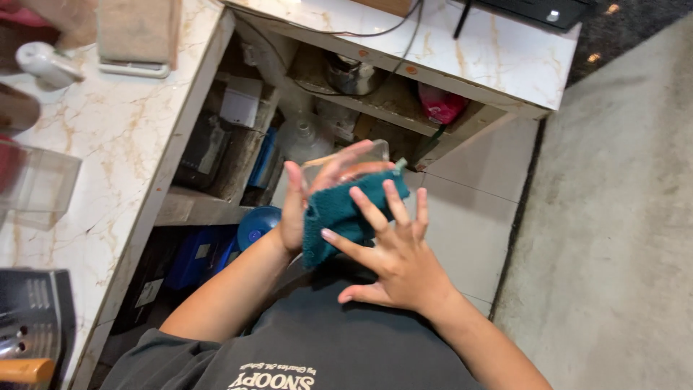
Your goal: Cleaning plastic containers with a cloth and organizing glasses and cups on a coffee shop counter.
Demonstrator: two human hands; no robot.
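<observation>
Teal cloth (339, 213) lies pressed against the clear glass container (357, 160) you hold up in front of your chest, over the tiled floor (462, 231) and just right of the marble counter (108, 166). Your left hand (307, 198) is clamped around the container from the left, fingers wrapped over its far side. Your right hand (393, 253) is flat, fingers spread on the cloth, gripping nothing. Keep that palm pressing evenly and the left grip firm, since smooth glass probably slips easily.

white box (240, 107) on shelf, pink packet (440, 105)
</observation>
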